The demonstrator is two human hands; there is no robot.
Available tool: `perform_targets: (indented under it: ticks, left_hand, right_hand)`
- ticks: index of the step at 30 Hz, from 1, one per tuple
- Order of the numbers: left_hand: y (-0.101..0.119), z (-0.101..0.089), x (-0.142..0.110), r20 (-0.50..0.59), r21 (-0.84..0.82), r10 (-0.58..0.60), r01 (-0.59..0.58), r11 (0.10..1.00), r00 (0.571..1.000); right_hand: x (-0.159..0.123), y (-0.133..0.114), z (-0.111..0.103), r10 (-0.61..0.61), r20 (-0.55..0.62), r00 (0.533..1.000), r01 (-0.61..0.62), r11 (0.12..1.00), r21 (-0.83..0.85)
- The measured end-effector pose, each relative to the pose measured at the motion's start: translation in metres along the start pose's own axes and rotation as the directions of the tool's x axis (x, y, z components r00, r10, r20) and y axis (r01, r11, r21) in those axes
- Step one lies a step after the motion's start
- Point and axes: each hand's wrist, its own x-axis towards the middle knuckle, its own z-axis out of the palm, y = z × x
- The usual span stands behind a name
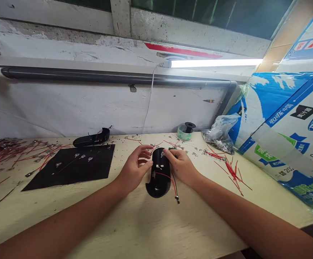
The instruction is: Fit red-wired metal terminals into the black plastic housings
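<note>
A black plastic housing [159,176], long with a rounded lower end, is tilted up in front of me. My right hand [182,163] grips its upper right edge, the thumb pressing by a small metal contact tab [163,154] at the top. My left hand [137,167] is beside the left edge with fingers curved and apart; the thumb tip is at the edge, and I cannot tell whether it presses. A red wire [165,175] crosses the housing and hangs down with a black one to a small end piece [177,198]. Fingers behind the housing are hidden.
On the left lie a black mat [89,169] with several metal tabs, another black housing [91,138] and tangled red wires [13,153]. Red wires [233,171], a tape roll [185,133] and a plastic bag [221,133] of metal parts are right. Printed boxes [288,126] border the table.
</note>
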Motion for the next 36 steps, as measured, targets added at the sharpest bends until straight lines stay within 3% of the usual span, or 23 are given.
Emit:
perform_targets:
  ticks: [2,4,7,10,14,17,23,27,36]
  left_hand:
    - [-0.003,0.0,-0.001,-0.088,0.126,0.149,-0.137,0.983,0.985]
    - [-0.005,0.0,-0.002,-0.085,0.257,0.301,-0.271,0.928,0.95]
    - [-0.007,-0.002,-0.005,0.068,0.425,0.488,-0.468,0.775,0.87]
    - [-0.01,-0.006,-0.005,0.26,0.516,0.59,-0.627,0.584,0.764]
    - [-0.013,-0.01,-0.004,0.326,0.604,0.631,-0.669,0.434,0.704]
    - [-0.011,-0.01,-0.004,0.306,0.64,0.635,-0.647,0.414,0.709]
    - [-0.007,-0.007,-0.004,0.182,0.696,0.627,-0.55,0.462,0.757]
    - [-0.01,-0.008,-0.003,0.168,0.695,0.641,-0.551,0.461,0.749]
    - [-0.012,-0.007,-0.001,0.112,0.586,0.574,-0.521,0.621,0.811]
  right_hand:
    - [-0.002,0.0,0.001,0.014,0.004,1.0,-0.013,0.999,-0.029]
    - [-0.003,0.0,0.002,0.039,0.035,0.999,-0.038,0.999,-0.03]
    - [-0.006,0.003,0.004,0.043,0.094,0.995,-0.045,0.999,0.012]
    - [-0.006,0.008,0.006,0.036,0.125,0.992,-0.042,0.998,0.047]
    - [-0.004,0.013,0.006,0.015,0.135,0.991,-0.021,0.999,0.044]
    - [-0.003,0.011,0.005,0.002,0.139,0.99,-0.005,1.0,0.022]
    - [-0.004,0.003,0.001,-0.03,0.076,0.997,0.031,0.999,-0.018]
    - [-0.003,0.003,0.001,-0.054,0.02,0.998,0.055,0.998,-0.043]
    - [0.0,0.006,-0.003,-0.094,-0.072,0.993,0.09,0.994,-0.059]
